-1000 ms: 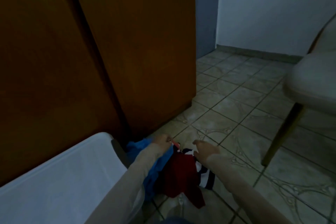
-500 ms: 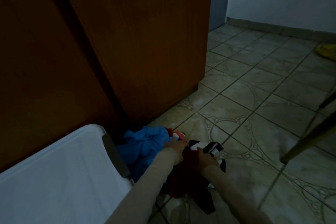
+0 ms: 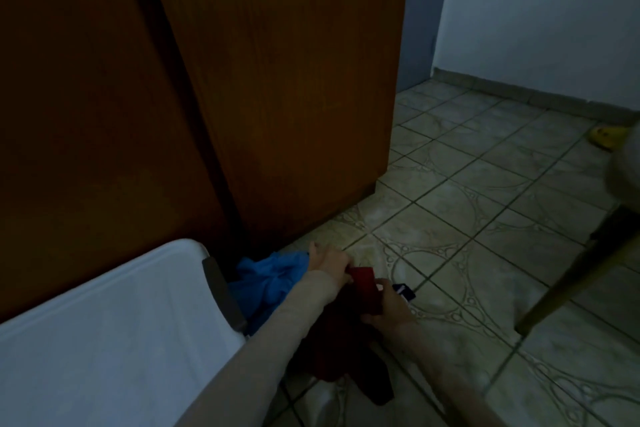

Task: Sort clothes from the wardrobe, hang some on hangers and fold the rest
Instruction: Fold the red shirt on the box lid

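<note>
Head view: your left hand [image 3: 329, 262] and right hand [image 3: 389, 305] both pinch the dark red garment [image 3: 362, 291], limp cloth on the floor tiles [image 3: 485, 218] at 6 o'clock, crumpled blue garment [image 3: 266, 282] at its 9 o'clock.

A dim room in a home, likely a bedroom: a tall brown wooden wardrobe [image 3: 277, 97] stands on a patterned tiled floor [image 3: 485, 218], clothes heaped at its foot, a yellow slipper [image 3: 607, 136] by the pale wall.
</note>
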{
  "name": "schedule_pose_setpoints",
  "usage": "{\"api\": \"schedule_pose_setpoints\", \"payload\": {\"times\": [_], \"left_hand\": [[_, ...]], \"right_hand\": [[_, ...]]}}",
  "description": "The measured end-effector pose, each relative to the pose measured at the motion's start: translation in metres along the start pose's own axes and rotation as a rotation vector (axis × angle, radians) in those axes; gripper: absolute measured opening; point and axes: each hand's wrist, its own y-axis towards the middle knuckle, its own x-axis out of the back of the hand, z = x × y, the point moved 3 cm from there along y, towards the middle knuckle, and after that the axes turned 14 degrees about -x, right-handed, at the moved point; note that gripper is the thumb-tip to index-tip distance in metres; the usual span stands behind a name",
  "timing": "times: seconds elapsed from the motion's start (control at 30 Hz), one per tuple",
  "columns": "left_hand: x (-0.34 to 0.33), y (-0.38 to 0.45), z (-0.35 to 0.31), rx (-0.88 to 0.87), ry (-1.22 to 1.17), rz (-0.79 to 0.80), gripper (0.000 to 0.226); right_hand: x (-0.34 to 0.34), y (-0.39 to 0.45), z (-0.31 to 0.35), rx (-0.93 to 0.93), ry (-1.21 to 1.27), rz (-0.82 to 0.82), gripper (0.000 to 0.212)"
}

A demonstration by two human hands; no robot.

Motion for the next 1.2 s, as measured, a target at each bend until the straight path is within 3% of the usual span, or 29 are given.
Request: {"api": "schedule_pose_setpoints", "payload": {"times": [0.07, 0.17, 0.27, 0.37, 0.47, 0.6, 0.77, 0.93, 1.1, 1.2], "left_hand": [[0.023, -0.011, -0.001, 0.023, -0.114, -0.131, 0.028], [0.063, -0.032, -0.007, -0.003, -0.249, -0.338, 0.023], [0.106, -0.056, -0.02, -0.013, -0.392, -0.504, 0.017], [0.147, -0.079, -0.032, -0.061, -0.582, -0.714, 0.008], [0.187, -0.107, -0.04, -0.111, -0.766, -0.912, 0.015], [0.232, -0.145, -0.041, -0.139, -0.868, -1.106, 0.015], [0.261, -0.192, -0.029, -0.173, -0.886, -1.209, 0.009], [0.276, -0.237, -0.003, -0.09, -0.857, -1.315, 0.006], [0.292, -0.289, 0.034, 0.051, -0.846, -1.417, 0.015], [0.296, -0.314, 0.057, 0.165, -0.813, -1.453, 0.024]], "right_hand": [[0.008, -0.012, 0.009, 0.018, 0.147, 0.014, 0.074], [0.024, -0.034, 0.028, 0.071, 0.32, -0.041, 0.06], [0.046, -0.058, 0.053, 0.202, 0.347, -0.131, 0.049], [0.072, -0.082, 0.08, 0.279, 0.377, -0.167, 0.059], [0.092, -0.107, 0.099, 0.338, 0.355, -0.17, 0.07], [0.094, -0.132, 0.111, 0.369, 0.214, -0.155, 0.065], [0.078, -0.158, 0.13, 0.385, 0.197, -0.121, 0.078], [0.066, -0.183, 0.165, 0.484, 0.187, -0.206, 0.041], [0.082, -0.201, 0.195, 0.473, 0.33, -0.264, 0.034], [0.09, -0.215, 0.215, 0.554, 0.385, -0.183, 0.044]]}}
